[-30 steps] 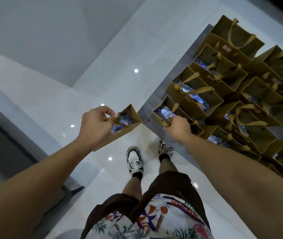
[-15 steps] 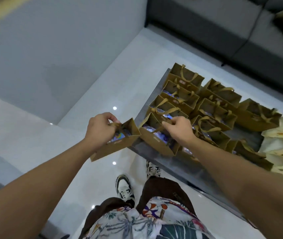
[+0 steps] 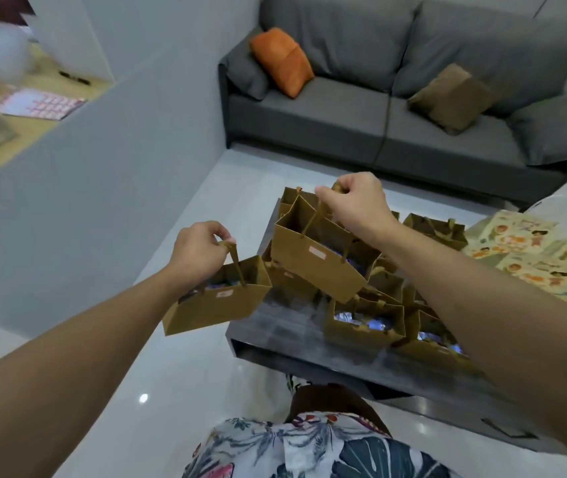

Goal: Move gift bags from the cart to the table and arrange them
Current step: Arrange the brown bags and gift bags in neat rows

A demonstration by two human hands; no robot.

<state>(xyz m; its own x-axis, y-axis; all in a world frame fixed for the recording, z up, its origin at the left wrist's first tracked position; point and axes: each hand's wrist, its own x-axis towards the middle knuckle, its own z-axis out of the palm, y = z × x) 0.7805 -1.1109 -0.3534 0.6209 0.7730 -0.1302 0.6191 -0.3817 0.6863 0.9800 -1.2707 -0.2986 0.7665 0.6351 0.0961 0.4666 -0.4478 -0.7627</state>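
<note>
In the head view, the left hand [image 3: 196, 251] is raised in front of the body with its fingers curled together, thumb and fingertips pinching the ribbon handles of a small brown gift bag [image 3: 218, 301]. That bag hangs in the air, tilted, off the left edge of the dark low table [image 3: 296, 334] and just beside it, over the pale glossy floor [image 3: 158, 381]; a small pale label shows on its near face and something bluish shows inside its open top. The right hand [image 3: 356, 201] is higher and farther forward, its fingers bunched and curled round the ribbon handles of a second brown gift bag [image 3: 320, 258]. This second bag also hangs clear of the surface, tilted, above the table's left half, with a small pale label on its near face. Below and behind it a cluster of more brown gift bags [image 3: 365, 322] stands on the table, packed close and touching one another, running from the far left corner toward the near right edge; shiny blue contents show in the open tops of the nearest ones. At the table's right edge lie sheets of pale yellow printed paper [image 3: 534, 257]. Beyond the far edge stands a grey sofa [image 3: 396, 108] with an orange cushion [image 3: 282, 60] at its left end and a brown cushion [image 3: 451, 98] toward its right. At the bottom is the person's patterned shirt [image 3: 309, 446].
</note>
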